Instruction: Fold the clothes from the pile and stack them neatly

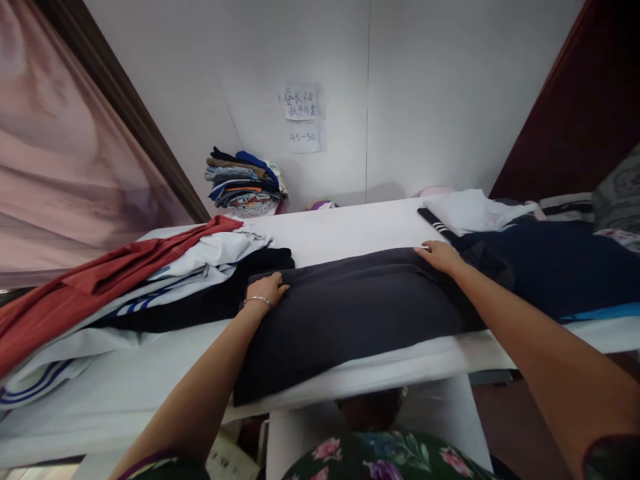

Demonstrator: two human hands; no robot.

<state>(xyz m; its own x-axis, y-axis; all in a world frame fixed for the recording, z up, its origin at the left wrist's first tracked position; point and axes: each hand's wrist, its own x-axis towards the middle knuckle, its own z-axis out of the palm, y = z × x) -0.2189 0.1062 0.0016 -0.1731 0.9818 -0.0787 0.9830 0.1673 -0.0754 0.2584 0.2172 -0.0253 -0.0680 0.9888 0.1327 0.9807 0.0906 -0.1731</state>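
A dark grey garment (360, 313) lies folded into a long wide strip across the white table, its near edge hanging a little over the front. At its far left corner is my left hand (266, 289), fingers curled on the cloth and a bracelet at the wrist. My right hand (440, 257) pinches the far right part of the same garment between thumb and fingers. What kind of garment it is, the folds do not show. Between both hands the far edge runs fairly straight, with soft creases along it.
To the left lie a red garment (150, 257), a white one with blue stripes (200, 263) and a black one (210, 303). Navy clothing (560, 267) and a white garment (465, 210) lie right. A folded clothes stack (245, 180) stands by the wall under paper signs (305, 117).
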